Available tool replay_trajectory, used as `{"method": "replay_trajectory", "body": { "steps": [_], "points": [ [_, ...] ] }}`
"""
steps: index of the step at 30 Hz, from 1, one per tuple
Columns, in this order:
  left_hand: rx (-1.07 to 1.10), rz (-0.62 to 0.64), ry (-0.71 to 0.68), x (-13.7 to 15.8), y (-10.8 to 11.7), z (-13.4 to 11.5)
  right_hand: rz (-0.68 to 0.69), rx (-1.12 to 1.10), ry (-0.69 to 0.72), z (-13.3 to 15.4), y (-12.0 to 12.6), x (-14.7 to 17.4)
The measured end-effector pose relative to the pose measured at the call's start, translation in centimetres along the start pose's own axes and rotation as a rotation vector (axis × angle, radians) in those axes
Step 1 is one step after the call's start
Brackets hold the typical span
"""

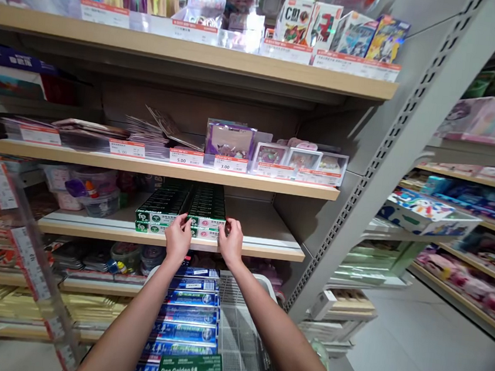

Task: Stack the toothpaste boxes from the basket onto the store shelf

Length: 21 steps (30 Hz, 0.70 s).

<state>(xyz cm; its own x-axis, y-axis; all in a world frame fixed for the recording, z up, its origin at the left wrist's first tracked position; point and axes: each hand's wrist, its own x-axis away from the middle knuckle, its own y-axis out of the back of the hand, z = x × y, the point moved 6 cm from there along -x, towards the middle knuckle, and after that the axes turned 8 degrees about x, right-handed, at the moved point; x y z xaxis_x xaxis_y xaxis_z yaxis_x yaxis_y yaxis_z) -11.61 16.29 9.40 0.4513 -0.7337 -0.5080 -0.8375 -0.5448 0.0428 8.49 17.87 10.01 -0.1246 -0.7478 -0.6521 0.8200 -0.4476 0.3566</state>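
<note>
Two side-by-side rows of green toothpaste boxes (164, 200), stacked two high at the front, stand on the lower shelf (262, 250). My left hand (178, 238) is closed at the left end of the front boxes in the right-hand row (208, 202). At the right end of those same boxes, my right hand (231, 240) presses with its fingers, so the row is between both hands. Below my arms is a light grey plastic basket (240, 338) with a column of blue toothpaste boxes (192, 315). A single green "Doc.Golden" box (190, 366) lies on top of them.
Plastic tubs (96, 190) sit left of the green rows. Close above my hands runs the edge of the middle shelf (187, 170), bearing cards and small boxed goods. A slotted metal upright (378, 158) rises at the right. A price-tag strip (30, 251) slants at the left.
</note>
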Motion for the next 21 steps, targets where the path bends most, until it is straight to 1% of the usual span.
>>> {"method": "replay_trajectory", "body": {
  "steps": [5,11,15,18,21],
  "points": [
    [-0.085,-0.004,-0.032,-0.4,-0.5,0.2,0.019,0.081,-0.028,-0.6,-0.7,-0.8],
    [-0.202,-0.009,-0.083,-0.5,-0.5,-0.3,-0.004,0.176,-0.057,-0.9,-1.1,-1.1],
    [-0.217,-0.023,-0.088,-0.5,-0.5,-0.5,-0.007,0.199,-0.077,-0.8,-1.0,-1.1],
    [-0.171,0.021,-0.091,-0.3,-0.6,-0.6,0.007,0.186,-0.092,-0.6,-0.8,-1.1],
    [-0.179,0.093,-0.127,0.2,-0.3,-1.0,0.011,0.082,-0.095,-0.4,-0.5,-0.8]
  ]
}}
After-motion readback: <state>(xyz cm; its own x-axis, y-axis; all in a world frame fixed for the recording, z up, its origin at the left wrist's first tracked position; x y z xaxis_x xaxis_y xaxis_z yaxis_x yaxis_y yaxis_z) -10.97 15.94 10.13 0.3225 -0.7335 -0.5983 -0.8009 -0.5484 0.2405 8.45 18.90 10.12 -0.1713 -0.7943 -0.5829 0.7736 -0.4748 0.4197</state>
